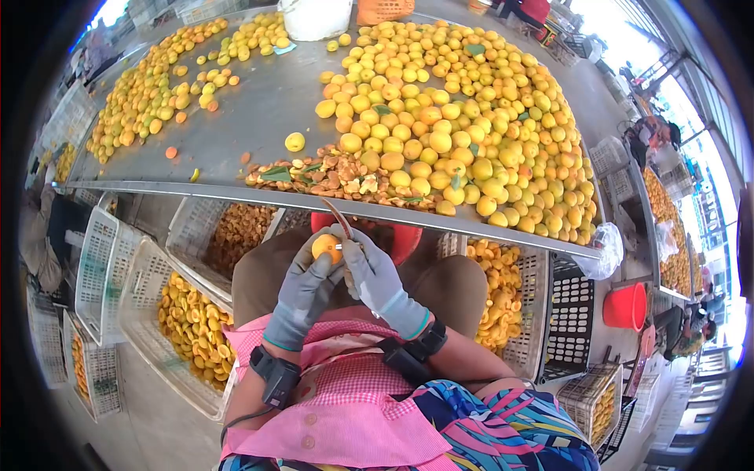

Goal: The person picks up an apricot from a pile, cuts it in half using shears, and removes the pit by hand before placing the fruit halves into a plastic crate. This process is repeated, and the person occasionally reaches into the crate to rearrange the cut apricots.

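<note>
Above my lap, my left hand (301, 292), in a grey glove, has its fingers wrapped round an orange-yellow apricot (326, 247). My right hand (378, 281), gloved too, is closed on a curved knife (337, 215) whose reddish-brown blade points up towards the table edge. The hands are close together, and the knife's lower part is beside the apricot. Fingers hide most of the handle. Just beyond them, a heap of brown apricot scraps (345, 174) lies along the near edge of the metal table (236, 129).
Whole apricots (463, 102) cover the table's right side; more (145, 98) lie left. A white bucket (316, 20) stands at the back. Crates of halved apricots (192, 330) flank my legs, with a red bucket (626, 306) farther right. People work in the background.
</note>
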Motion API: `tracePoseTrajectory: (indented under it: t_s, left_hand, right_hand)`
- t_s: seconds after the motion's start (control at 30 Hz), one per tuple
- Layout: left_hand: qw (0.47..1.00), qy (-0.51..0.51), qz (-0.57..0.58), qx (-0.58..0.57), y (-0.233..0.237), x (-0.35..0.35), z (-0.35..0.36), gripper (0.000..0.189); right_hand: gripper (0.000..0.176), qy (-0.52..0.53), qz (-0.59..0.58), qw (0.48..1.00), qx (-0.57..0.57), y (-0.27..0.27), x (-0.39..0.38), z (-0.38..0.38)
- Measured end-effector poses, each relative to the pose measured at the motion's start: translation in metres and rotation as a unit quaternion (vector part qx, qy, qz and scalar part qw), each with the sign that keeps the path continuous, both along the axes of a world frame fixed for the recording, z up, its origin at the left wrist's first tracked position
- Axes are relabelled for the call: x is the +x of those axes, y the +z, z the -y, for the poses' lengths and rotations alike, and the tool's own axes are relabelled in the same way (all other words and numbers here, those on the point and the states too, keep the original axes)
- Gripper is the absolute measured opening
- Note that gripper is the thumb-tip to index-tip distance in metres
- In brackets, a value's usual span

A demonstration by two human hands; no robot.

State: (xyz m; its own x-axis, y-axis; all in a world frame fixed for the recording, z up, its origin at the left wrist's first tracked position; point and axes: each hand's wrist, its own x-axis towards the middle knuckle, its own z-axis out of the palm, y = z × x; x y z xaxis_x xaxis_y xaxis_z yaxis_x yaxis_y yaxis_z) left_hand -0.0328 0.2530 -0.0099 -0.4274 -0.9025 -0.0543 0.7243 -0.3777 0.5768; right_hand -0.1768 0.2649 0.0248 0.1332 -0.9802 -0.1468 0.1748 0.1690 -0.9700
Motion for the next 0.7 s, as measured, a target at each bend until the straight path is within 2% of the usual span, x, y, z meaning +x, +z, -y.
tracePoseTrajectory:
  t_s: [0.13, 0.2, 0.33, 0.4, 0.6, 0.7]
  left_hand:
    - [0.999, 0.04, 0.03, 0.013, 0.001, -0.002, -0.001, 0.054]
    - [0.998, 0.043, 0.031, 0.014, 0.001, -0.004, -0.001, 0.054]
    - [1.0, 0.023, 0.019, 0.0, -0.004, -0.005, -0.004, 0.055]
    - [0.999, 0.035, 0.019, 0.011, -0.001, -0.008, -0.005, 0.055]
    - [0.999, 0.045, 0.009, 0.016, -0.009, -0.009, -0.005, 0.05]
    - [0.998, 0.055, 0.015, 0.023, -0.017, -0.011, -0.008, 0.048]
  right_hand:
    - [0.04, 0.009, -0.021, 1.0, -0.01, -0.002, -0.002, 0.001]
    - [0.041, -0.008, -0.104, 0.992, -0.066, -0.003, -0.003, 0.001]
    - [0.041, -0.003, -0.158, 0.983, -0.091, -0.002, -0.002, 0.0]
    - [0.041, -0.014, -0.235, 0.965, -0.118, -0.001, -0.001, 0.0]
    - [0.043, -0.049, -0.359, 0.916, -0.173, 0.002, 0.003, -0.002]
    - [0.044, -0.026, -0.403, 0.902, -0.151, 0.003, 0.001, -0.002]
